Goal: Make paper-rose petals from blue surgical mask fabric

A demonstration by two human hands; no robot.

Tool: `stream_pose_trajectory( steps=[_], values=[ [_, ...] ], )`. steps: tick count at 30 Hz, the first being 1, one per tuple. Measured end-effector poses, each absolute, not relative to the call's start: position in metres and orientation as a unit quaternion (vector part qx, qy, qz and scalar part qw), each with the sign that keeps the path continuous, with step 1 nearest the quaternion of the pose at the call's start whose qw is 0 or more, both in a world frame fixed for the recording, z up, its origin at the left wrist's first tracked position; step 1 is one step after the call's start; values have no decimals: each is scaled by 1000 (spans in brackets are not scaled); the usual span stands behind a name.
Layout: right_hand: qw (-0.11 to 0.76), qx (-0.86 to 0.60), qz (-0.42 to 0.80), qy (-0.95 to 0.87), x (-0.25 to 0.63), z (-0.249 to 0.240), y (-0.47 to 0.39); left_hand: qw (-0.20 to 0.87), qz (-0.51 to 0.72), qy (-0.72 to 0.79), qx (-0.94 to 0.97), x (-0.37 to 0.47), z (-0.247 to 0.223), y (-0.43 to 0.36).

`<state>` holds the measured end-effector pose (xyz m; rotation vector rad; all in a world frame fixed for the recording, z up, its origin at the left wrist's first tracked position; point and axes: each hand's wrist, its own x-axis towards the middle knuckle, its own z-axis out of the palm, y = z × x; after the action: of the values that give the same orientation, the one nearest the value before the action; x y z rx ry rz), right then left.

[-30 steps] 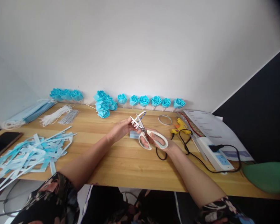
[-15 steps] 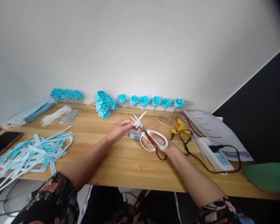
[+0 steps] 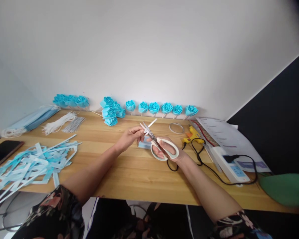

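My right hand [image 3: 164,151] has its fingers through the white handles of a pair of scissors [image 3: 153,136]. The blades point up and to the left and stand slightly apart. In a pinch, my left hand [image 3: 131,136] holds a narrow white strip [image 3: 152,122] at the blades. Short white ends stick out beside my left fingertips; how they join the strip is too small to tell. Beneath both hands lies a light blue folded piece [image 3: 144,144], partly hidden by my right hand and the scissors.
Blue fabric roses [image 3: 153,108] line the wall. At left lie cut blue strips [image 3: 40,162], face masks [image 3: 32,122], white cords [image 3: 58,123], grey wires [image 3: 74,124] and a phone [image 3: 3,153]. At right are a tape ring [image 3: 176,124], yellow glue gun [image 3: 193,135] and power strip [image 3: 229,165].
The scissor blades have drawn closer together. My left fingers have shifted slightly, and more of the light blue piece shows below them.
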<state>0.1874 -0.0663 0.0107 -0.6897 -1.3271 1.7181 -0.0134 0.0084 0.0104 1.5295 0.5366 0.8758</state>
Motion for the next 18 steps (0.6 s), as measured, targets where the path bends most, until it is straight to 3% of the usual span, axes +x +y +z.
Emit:
stream_pose_trajectory(
  steps=[7,13,18],
  values=[
    [369,-270,693,-557,182,10,-70,635,429,241,595,-11,0,14],
    [406,-240,671,-572,188,12,-66,681,488,217,502,-12,-2,25],
    [396,-243,685,-562,193,10,-63,714,467,212,476,-13,0,26]
  ],
)
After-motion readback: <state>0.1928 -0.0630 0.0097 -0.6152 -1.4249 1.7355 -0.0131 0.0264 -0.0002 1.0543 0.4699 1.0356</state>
